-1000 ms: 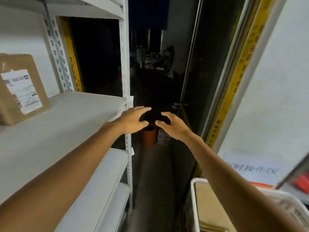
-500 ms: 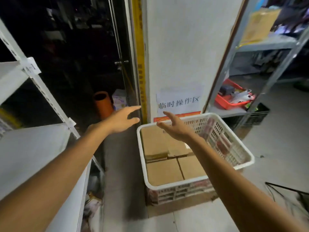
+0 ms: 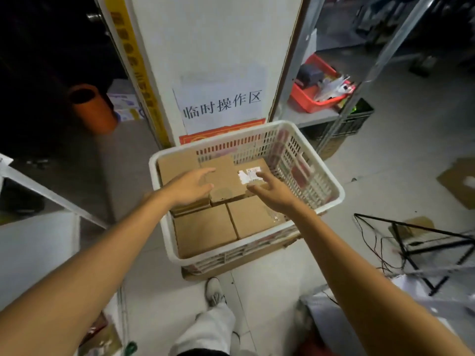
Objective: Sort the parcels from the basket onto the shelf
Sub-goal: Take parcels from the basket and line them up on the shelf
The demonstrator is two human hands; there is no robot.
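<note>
**Both hands open over the top parcel in the basket**

Nearest, a pale trouser leg (image 3: pixel 205 327) and a white shoe (image 3: pixel 214 291) stand on the grey floor just in front of the basket. At the left edge is the white shelf (image 3: pixel 38 247), with its slanting post (image 3: pixel 51 194) left of the arms. On the right a black wire stand (image 3: pixel 424 242) with loose cables sits on the floor.

The white plastic basket (image 3: pixel 336 199) rests on a flat sheet of cardboard (image 3: pixel 231 269). It holds brown parcels (image 3: pixel 205 231), two side by side at the front. A top parcel (image 3: pixel 226 181) lies on the stack behind them.

Both arms stretch forward and down into the basket. The left hand (image 3: pixel 190 187) is palm down at the top parcel's left edge, fingers straight. The right hand (image 3: pixel 272 191) is at its right edge, fingers spread and loosely bent. Neither hand grasps anything. Whether the fingertips touch the cardboard cannot be told.

A white label (image 3: pixel 248 175) sits on the top parcel, its print too small to read. Behind the basket, a paper sign (image 3: pixel 221 104) on the white pillar (image 3: pixel 218 47) reads 临时操作区. A yellow strip (image 3: pixel 136 73) beside it carries blurred characters. Farther off are an orange pipe (image 3: pixel 91 107) at left and a red tray (image 3: pixel 318 96) on a grey rack (image 3: pixel 308 119) at right.
</note>
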